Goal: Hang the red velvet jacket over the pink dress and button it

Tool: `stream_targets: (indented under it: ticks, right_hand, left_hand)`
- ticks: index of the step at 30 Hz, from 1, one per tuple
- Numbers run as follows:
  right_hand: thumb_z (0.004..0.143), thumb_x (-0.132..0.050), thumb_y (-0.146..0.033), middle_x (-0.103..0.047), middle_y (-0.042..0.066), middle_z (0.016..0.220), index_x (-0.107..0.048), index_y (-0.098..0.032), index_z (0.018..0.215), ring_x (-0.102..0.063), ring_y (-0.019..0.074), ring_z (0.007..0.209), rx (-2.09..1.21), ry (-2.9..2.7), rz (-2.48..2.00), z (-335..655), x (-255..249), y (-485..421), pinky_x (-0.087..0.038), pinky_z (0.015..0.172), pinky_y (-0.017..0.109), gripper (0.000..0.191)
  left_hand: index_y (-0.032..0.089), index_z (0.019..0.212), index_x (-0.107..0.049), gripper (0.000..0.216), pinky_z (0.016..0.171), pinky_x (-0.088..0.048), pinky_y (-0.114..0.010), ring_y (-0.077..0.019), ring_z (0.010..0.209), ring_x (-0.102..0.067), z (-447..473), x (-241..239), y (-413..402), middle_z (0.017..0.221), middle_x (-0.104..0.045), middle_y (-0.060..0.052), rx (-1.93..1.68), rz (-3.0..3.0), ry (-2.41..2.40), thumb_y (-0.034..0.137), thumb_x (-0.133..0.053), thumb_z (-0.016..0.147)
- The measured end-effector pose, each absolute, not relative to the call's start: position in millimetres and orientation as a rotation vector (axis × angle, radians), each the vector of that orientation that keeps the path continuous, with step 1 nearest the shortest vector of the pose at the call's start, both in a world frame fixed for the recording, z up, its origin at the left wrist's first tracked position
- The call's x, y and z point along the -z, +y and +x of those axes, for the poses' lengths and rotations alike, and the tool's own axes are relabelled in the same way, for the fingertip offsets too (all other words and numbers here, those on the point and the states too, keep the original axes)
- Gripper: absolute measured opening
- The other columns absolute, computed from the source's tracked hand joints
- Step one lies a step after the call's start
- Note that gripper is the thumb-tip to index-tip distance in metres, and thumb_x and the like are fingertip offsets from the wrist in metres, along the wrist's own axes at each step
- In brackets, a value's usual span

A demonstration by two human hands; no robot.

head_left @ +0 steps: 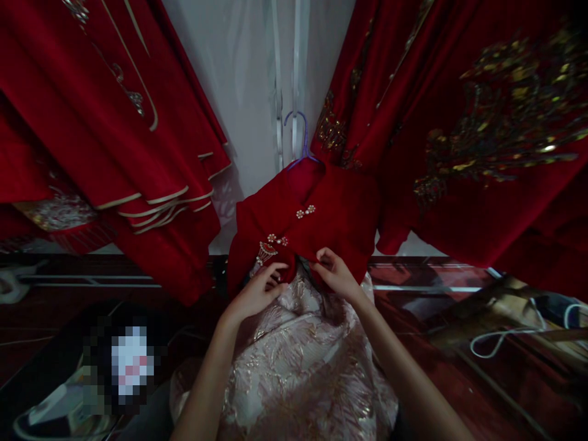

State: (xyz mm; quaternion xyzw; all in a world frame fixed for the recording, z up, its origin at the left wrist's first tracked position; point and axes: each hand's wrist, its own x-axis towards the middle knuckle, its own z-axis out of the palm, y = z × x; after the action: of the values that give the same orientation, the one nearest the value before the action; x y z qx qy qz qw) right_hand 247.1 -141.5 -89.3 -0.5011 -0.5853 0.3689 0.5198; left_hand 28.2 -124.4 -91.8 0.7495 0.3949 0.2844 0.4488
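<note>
A red jacket (340, 202) with a purple hanger (305, 138) at its neck lies in front of me. Beaded flower clasps (305, 212) fasten its front, and a fan-shaped beaded ornament (266, 251) sits lower on the left. Pale pink brocade fabric (294, 361) with a raised leaf pattern spreads below the jacket. My left hand (263, 288) has its fingers curled at the lower left front edge of the jacket. Opposite it, my right hand (334, 275) pinches the other front edge. The front parts between the two hands, showing the brocade there.
Red garments with pale piping (138, 159) hang on the left. More red garments with gold sequins (519, 104) hang on the right. Behind stand white metal uprights (278, 79). A pale cord (500, 337) loops at lower right, and a blurred-out patch (131, 364) sits at lower left.
</note>
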Motion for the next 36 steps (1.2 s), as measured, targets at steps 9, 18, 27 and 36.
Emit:
stream_targets:
  ticks: [9,18,27,36]
  right_hand:
    - [0.069,-0.059,-0.021,-0.05,-0.003,0.075,-0.045,-0.019,0.084,-0.047,0.008,0.058,-0.913,-1.581,-1.309,241,96,-164,-0.038,0.054,0.02,0.02]
    - [0.069,-0.06,-0.02,-0.054,-0.001,0.085,-0.048,-0.019,0.087,-0.053,0.0081,0.065,-0.97,-1.43,-1.232,213,105,-167,-0.043,0.056,0.019,0.022]
    - [0.069,-0.065,-0.022,-0.057,0.004,0.099,-0.053,-0.02,0.099,-0.058,0.0111,0.083,-1.097,-1.299,-1.081,211,114,-168,-0.051,0.075,0.024,0.033]
    - [0.079,-0.059,-0.032,-0.061,0.007,0.1,-0.061,-0.019,0.105,-0.062,0.0136,0.086,-0.9,-1.295,-1.141,210,118,-165,-0.051,0.08,0.027,0.029]
  left_hand:
    - [0.019,0.102,-0.056,0.025,0.069,-0.048,-0.025,-0.0124,0.074,-0.059,47,115,-126,0.091,-0.061,-0.004,-0.956,1.949,1.227,0.027,-0.056,0.079]
    - [0.019,0.082,-0.052,0.012,0.059,-0.046,-0.022,-0.0103,0.061,-0.058,52,112,-127,0.067,-0.057,0.003,-1.05,1.822,1.237,0.022,-0.059,0.072]
    - [0.015,0.081,-0.057,0.013,0.071,-0.052,-0.025,-0.0122,0.07,-0.063,57,108,-131,0.076,-0.065,-0.002,-1.066,1.65,1.052,0.017,-0.061,0.069]
    - [0.013,0.088,-0.064,0.021,0.079,-0.054,-0.031,-0.0162,0.078,-0.067,54,116,-138,0.088,-0.07,-0.009,-1.04,1.504,1.031,0.021,-0.065,0.069]
